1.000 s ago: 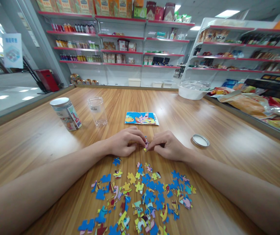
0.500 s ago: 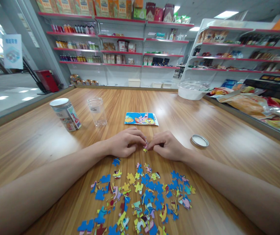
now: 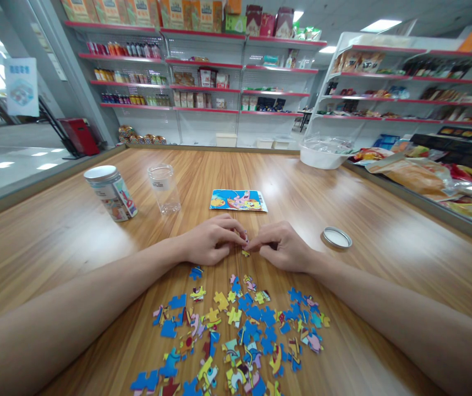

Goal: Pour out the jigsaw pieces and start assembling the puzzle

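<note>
Wood surface (image 3: pixel 343 192) in a shop, red-edged shelves (image 3: pixel 203 60) behind.
Left hand (image 3: pixel 209 242) and right hand (image 3: pixel 281 247) both pinch one puzzle piece (image 3: pixel 245 242); loose pieces (image 3: pixel 240 324) near.

Looking forward and down from head height, close over a wooden table (image 3: pixel 343 187), both forearms reaching in from the bottom corners. Taking in scattered puzzle pieces (image 3: pixel 240 330) nearest the lens, store shelves (image 3: pixel 203 82) far behind. Only a single view, nothing shared.

Bare wooden table (image 3: pixel 343 192) beyond the hands, loose puzzle pieces (image 3: pixel 240 330) crowding the near side, jars (image 3: pixel 137 190) far left, lid (image 3: pixel 337 237) right.
</note>
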### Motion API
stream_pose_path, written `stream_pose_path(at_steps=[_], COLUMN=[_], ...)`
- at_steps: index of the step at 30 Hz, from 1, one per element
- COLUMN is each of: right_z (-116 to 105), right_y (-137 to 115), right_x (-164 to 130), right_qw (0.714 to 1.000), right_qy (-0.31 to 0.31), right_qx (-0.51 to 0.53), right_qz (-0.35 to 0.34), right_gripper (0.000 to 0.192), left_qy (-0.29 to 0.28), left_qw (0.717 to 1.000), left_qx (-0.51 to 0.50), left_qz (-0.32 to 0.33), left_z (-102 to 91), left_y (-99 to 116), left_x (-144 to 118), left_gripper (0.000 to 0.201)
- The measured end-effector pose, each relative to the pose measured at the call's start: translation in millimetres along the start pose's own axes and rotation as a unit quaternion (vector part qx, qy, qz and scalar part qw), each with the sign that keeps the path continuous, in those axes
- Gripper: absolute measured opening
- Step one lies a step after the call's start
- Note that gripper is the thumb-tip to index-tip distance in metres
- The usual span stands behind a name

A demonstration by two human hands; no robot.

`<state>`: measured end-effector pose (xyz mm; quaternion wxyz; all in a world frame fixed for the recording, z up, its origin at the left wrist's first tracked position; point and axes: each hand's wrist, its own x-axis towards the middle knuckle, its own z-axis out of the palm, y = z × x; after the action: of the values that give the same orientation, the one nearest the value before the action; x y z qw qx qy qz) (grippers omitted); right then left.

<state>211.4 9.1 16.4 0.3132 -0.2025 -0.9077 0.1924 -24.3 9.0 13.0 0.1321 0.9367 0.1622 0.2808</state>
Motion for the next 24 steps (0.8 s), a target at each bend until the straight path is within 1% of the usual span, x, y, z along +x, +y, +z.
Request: stream_pose_path(at_steps=[3, 5, 14, 24], right_z=[0.5, 1.3, 2.1, 0.0], right_y=[-1.3, -1.2, 1.9, -1.2], right_x=[0.0, 0.0, -0.6, 0.6], right_qw=[0.999, 0.998, 0.999, 0.999], right_qy=[-0.017, -0.022, -0.027, 0.001], right_qx=[-0.011, -0.016, 0.0, -0.002], right_qz=[-0.038, -0.05, -0.035, -0.035], right_gripper=[0.039, 0.038, 0.037, 0.035], left_qy=[0.0, 0.001, 0.004, 0.005], left_qw=[1.0, 1.0, 1.0, 1.0], left_qx=[0.005, 0.005, 0.001, 0.006], left_qz=[0.001, 0.0, 0.0, -0.001], left_z=[0.2, 0.5, 1.1, 0.8], left_y=[-0.4, -0.6, -1.2, -0.6], left_x=[0.1, 0.0, 0.0, 0.1], left_gripper=[0.035, 0.035, 0.036, 0.035])
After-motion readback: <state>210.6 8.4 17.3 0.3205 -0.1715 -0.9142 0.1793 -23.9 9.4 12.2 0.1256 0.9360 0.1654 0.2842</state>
